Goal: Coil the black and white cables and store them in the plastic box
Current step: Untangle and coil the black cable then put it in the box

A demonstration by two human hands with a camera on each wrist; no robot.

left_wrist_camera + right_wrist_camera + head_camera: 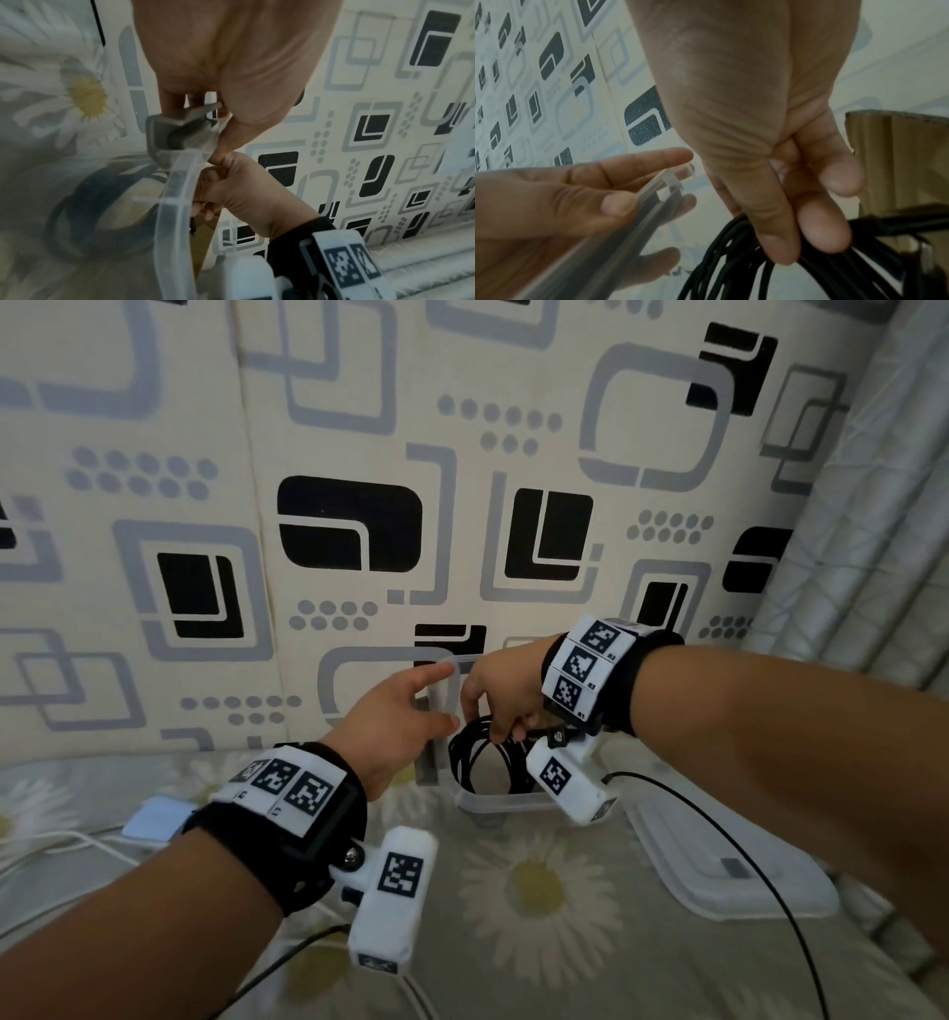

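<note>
Nearest you are your two forearms, each with one black wrist band carrying printed marker tags and one white camera block hanging below it. Your left hand [393,729] grips the near rim of the one clear plastic box [500,801], thumb on one side of the rim and fingers on the other; the box is tipped up on edge on the daisy-print sheet [539,891], its opening facing you. One grey latch [177,130] sits on that rim just under your left fingers. Your right hand [506,693] pinches the one coiled black cable [480,755] between thumb and fingertips, and the coil hangs inside the box opening. One clear lid [719,870] lies flat on the sheet to the right of the box. White cable [61,845] trails loose across the sheet at the far left, beside one pale flat block [154,819]; how many strands it makes, you cannot tell. Behind stands one patterned wall [359,454].
</note>
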